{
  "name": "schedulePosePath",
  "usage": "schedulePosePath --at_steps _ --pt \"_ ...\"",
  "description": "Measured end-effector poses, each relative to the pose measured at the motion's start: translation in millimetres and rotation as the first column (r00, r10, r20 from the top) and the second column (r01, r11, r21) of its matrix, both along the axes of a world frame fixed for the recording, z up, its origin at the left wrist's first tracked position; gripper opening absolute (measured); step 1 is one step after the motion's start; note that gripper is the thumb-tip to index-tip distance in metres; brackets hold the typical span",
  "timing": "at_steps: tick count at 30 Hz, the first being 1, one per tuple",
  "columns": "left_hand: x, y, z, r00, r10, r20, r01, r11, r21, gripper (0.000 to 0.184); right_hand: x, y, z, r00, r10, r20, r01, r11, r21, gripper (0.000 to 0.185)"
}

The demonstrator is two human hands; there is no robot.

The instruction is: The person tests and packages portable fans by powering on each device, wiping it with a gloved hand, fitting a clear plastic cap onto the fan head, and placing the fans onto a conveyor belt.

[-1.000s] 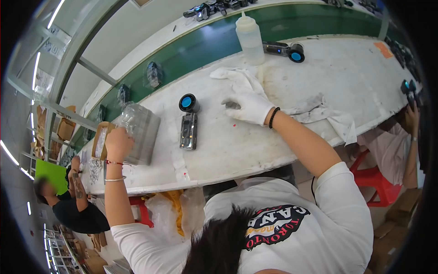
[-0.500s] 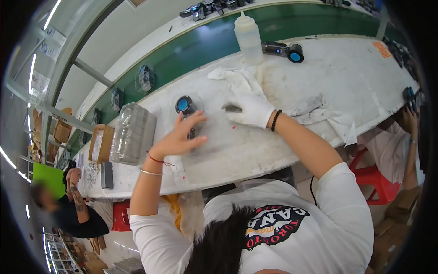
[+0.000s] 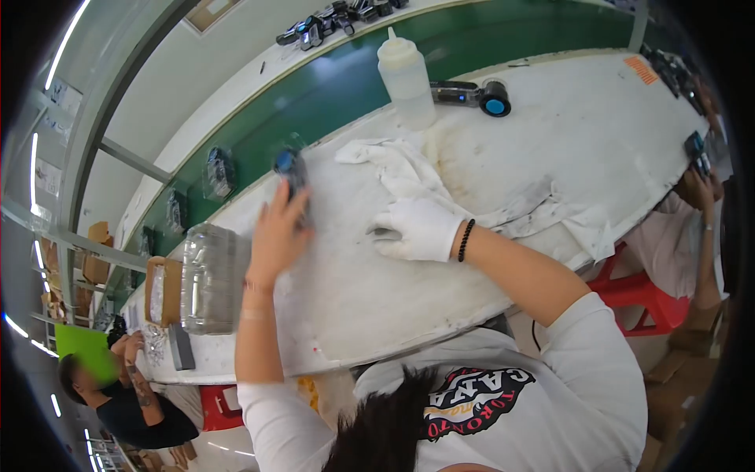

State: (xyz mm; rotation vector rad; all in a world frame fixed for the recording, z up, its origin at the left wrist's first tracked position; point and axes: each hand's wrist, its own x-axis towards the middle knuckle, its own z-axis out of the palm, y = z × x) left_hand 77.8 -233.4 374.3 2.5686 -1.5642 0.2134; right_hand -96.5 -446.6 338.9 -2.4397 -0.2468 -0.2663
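At the back edge of the white table, my bare left hand [image 3: 279, 234] has its fingers on the lower end of a dark device with a blue round face [image 3: 288, 164], which is blurred; clear plastic shows around it. My right hand [image 3: 417, 230], in a white glove, rests on the table with its fingers loosely curled, a gap beside the thumb and nothing seen in it. A crumpled white cloth [image 3: 397, 169] lies just behind the right hand. Left of my left hand stands a stack of clear plastic shells [image 3: 211, 279].
A squeeze bottle [image 3: 407, 86] stands behind the cloth, beside another dark device [image 3: 472, 96]. Wrapped devices [image 3: 219, 171] sit on the green belt [image 3: 338, 71]. Far left are a cardboard box [image 3: 163, 291], a grey block [image 3: 182, 348] and a person [image 3: 134, 401]; another person's hands [image 3: 698, 189] are at right.
My left hand left the plastic shells, reached over the device and has moved with it toward the belt. The view has shifted; my right hand stays on the table.
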Motion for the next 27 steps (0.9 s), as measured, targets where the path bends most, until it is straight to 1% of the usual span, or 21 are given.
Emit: schedulePosePath --at_steps 2,3,5,6,7,8,9,10,11,12,13,14,16,21,23,27 --pt "51 -29 -19 0.961 0.096 0.26 -0.065 0.99 -0.124 0.066 2 -5 -5 0.998 0.03 0.053 -0.036 0.993 0.113 0.029" --pt "56 -43 -15 0.963 0.1 0.251 -0.063 0.987 -0.151 0.066 1 -7 -3 0.999 0.028 0.045 -0.032 0.996 0.086 0.029" --pt "64 -65 -9 0.986 0.102 0.132 -0.039 0.911 -0.412 0.058 2 -9 0 0.985 0.039 0.17 -0.033 0.999 -0.038 0.029" --pt "53 -73 -2 0.999 0.008 0.04 0.014 0.859 -0.512 0.054 6 -8 -8 0.898 -0.002 0.441 0.086 0.982 -0.17 0.03" --pt "28 -78 9 0.995 -0.089 -0.053 0.04 0.801 -0.598 0.051 3 -5 -2 0.906 0.001 0.423 0.079 0.982 -0.172 0.03" --pt "-13 -85 36 0.987 -0.146 0.074 0.157 0.714 -0.682 0.049 0 -5 8 0.985 -0.019 0.169 0.025 0.999 -0.031 0.029" --pt "-66 -87 73 0.963 -0.177 0.202 0.268 0.617 -0.74 0.047 0 -5 13 0.995 0.006 -0.1 0.006 0.992 0.122 0.028" --pt "-121 -67 103 0.818 -0.076 0.57 0.507 0.563 -0.652 0.046 5 -4 -4 0.998 0.024 0.065 -0.033 0.989 0.144 0.028" --pt "-155 -54 120 0.724 -0.103 0.682 0.633 0.491 -0.598 0.046 7 -5 -5 0.998 0.022 0.063 -0.03 0.992 0.126 0.028" --pt "-177 -43 126 0.665 -0.142 0.733 0.706 0.438 -0.556 0.046 7 -4 -7 0.998 0.019 0.058 -0.025 0.994 0.109 0.027" --pt "-194 -32 128 0.612 -0.158 0.775 0.757 0.403 -0.515 0.046 7 -4 -4 1.0 0.03 0.009 -0.031 0.991 0.133 0.026" --pt "-203 -26 129 0.582 -0.17 0.795 0.782 0.384 -0.49 0.046 6 -4 -3 0.999 0.044 -0.013 -0.042 0.99 0.132 0.026" --pt "-211 -18 126 0.561 -0.176 0.809 0.799 0.369 -0.474 0.046 6 -3 0 0.999 0.041 -0.011 -0.039 0.983 0.179 0.025" --pt "-216 -7 126 0.552 -0.163 0.818 0.805 0.36 -0.471 0.046 10 -2 -5 0.998 0.053 -0.039 -0.044 0.977 0.207 0.023" --pt "-216 -4 127 0.552 -0.157 0.819 0.803 0.364 -0.471 0.046 9 -1 -2 0.995 0.063 -0.075 -0.042 0.967 0.251 0.023" --pt "-209 2 130 0.562 -0.148 0.814 0.795 0.368 -0.482 0.046 10 -1 -4 0.997 0.044 -0.07 -0.025 0.969 0.244 0.024"
